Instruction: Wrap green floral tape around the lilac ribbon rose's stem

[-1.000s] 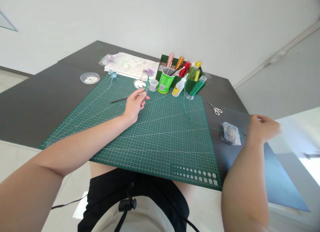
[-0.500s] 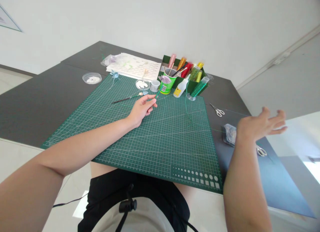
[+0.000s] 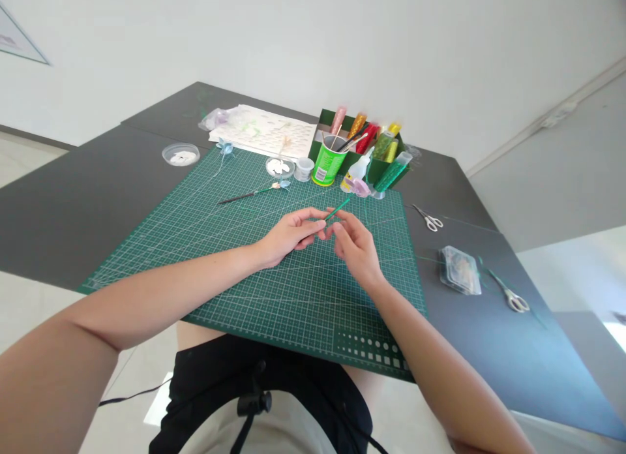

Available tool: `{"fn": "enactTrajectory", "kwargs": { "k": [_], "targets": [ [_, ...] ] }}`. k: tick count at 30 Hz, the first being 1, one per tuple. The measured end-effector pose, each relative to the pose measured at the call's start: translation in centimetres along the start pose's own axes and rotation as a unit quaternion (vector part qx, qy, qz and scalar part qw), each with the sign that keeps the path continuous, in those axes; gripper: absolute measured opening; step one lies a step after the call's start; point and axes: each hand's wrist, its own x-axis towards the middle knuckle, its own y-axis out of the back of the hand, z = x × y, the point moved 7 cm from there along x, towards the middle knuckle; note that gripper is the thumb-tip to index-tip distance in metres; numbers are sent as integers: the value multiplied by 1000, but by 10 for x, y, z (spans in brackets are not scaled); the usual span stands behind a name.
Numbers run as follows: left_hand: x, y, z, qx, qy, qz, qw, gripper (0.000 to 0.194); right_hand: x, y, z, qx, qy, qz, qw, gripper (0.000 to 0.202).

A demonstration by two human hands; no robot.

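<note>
Over the middle of the green cutting mat [image 3: 313,278], my left hand [image 3: 288,235] pinches the green stem of a handmade flower [image 3: 338,209] between thumb and fingers. Its lilac bloom [image 3: 359,187] points away to the right, in front of the white glue bottle [image 3: 358,169]. My right hand [image 3: 357,242] is close by, its fingers curled together beside the lower stem and almost meeting the left fingertips. Whatever sits between the right thumb and fingers is hidden or too thin to see. A brush-like dark stick [image 3: 237,197] lies on the mat beyond my left hand, a small pale-blue flower at its tip.
A green can [image 3: 328,164] of brushes stands before a dark green box [image 3: 325,118] of glitter tubes. Shallow dishes [image 3: 180,154] hold white pieces. To the right lie two scissors [image 3: 429,219] and a clear plastic box [image 3: 460,270]. White textured sheets [image 3: 264,129] lie at the back.
My right hand has come from out over the table's right side to the flower stem, its spread fingers now curled. My left hand has shifted slightly right and nearer, tilting the flower rightward.
</note>
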Motion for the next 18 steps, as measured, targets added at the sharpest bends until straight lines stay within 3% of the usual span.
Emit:
{"fn": "enactTrajectory", "kwargs": {
  "k": [3,8,18],
  "targets": [
    [1,-1,-2,0,5,-2,1000,26,0,6,5,30,-53,28,998,27],
    [-1,-4,-3,12,22,-16,1000,19,2,7,12,152,-120,24,981,33],
    [-7,-15,-1,48,36,-69,996,20,0,2,11,187,-136,5,973,32]
  ]
}}
